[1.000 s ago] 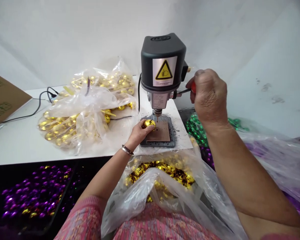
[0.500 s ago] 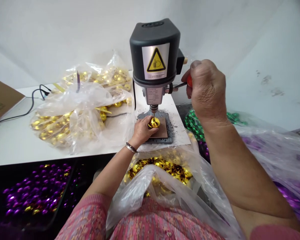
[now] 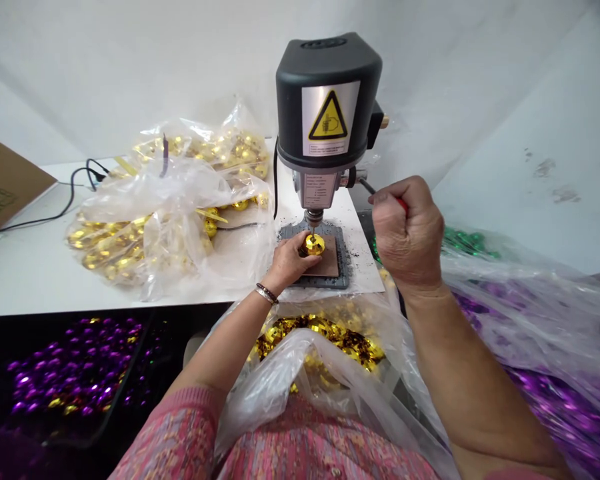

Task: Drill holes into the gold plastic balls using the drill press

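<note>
Metal lever (image 3: 367, 187): swung lower; right hand (image 3: 409, 233) closed in a fist around its red grip (image 3: 404, 206).
Gold ball (image 3: 315, 245): shiny, faceted, on the flat brown board (image 3: 331, 264), under the thin bit (image 3: 313, 231).
Left hand (image 3: 288, 259): half-curled, pinching the ball's side.

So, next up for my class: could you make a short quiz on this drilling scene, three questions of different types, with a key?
1. What is the left hand holding?
a) a purple ball
b) a gold mirrored ball
c) a green ball

2. True or false: the right hand grips the feed lever of the drill press.

3. Fill in the blank: the yellow warning sign on the front of the drill press has the shape of a ____.

Key: 1. b; 2. true; 3. triangle
</note>
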### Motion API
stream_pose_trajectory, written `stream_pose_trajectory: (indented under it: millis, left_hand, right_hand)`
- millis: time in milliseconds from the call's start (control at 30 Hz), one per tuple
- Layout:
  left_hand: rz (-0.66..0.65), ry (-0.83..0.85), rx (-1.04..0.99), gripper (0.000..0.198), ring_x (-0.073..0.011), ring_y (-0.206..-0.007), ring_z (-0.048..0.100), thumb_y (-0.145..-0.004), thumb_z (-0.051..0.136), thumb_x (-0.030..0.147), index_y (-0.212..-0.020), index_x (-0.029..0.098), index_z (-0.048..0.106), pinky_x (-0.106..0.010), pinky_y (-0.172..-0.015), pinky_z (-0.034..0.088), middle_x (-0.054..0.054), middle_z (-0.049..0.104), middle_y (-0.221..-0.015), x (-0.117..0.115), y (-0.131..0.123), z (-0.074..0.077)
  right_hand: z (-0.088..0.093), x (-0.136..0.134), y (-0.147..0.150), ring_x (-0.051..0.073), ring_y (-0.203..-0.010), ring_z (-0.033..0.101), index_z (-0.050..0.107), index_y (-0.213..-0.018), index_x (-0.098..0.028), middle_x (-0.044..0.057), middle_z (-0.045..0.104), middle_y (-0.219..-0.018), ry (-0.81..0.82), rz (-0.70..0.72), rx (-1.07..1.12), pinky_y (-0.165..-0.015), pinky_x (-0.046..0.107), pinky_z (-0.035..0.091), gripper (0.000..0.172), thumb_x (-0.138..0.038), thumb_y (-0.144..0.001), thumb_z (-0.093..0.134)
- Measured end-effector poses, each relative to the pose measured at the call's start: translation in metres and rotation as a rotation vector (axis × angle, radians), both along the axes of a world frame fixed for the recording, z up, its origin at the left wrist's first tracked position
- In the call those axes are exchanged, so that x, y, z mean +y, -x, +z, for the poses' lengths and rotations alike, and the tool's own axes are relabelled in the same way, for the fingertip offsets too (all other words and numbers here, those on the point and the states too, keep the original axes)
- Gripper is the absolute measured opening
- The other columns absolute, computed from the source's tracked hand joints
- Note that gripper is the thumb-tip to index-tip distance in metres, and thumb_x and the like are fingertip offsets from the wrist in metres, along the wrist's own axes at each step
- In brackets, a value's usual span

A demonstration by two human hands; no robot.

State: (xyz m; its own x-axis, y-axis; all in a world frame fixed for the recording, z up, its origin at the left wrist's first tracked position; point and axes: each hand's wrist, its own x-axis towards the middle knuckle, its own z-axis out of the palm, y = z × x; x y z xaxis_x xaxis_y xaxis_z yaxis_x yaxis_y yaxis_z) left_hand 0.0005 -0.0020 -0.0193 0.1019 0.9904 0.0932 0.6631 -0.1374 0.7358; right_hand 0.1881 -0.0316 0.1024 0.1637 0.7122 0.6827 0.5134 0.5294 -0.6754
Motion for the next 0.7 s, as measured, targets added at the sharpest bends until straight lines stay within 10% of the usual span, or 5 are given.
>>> stream_pose_trajectory:
  millis: [700]
  left_hand:
    - [0.011, -0.003, -0.018, 0.067, -0.0274, -0.111, 0.064, -0.073, 0.082, 0.028, -0.137, 0.020, 0.064, -0.040, -0.101, 0.049, -0.008, 0.074, -0.119, -0.001, 0.002, -0.004]
  right_hand:
    - [-0.059, 0.010, 0.004, 0.009, -0.073, 0.059, 0.058, -0.085, -0.019, -0.001, 0.062, -0.078, -0.234, 0.020, 0.029, -0.072, 0.026, 0.048, 0.021, -0.031, -0.098, 0.047]
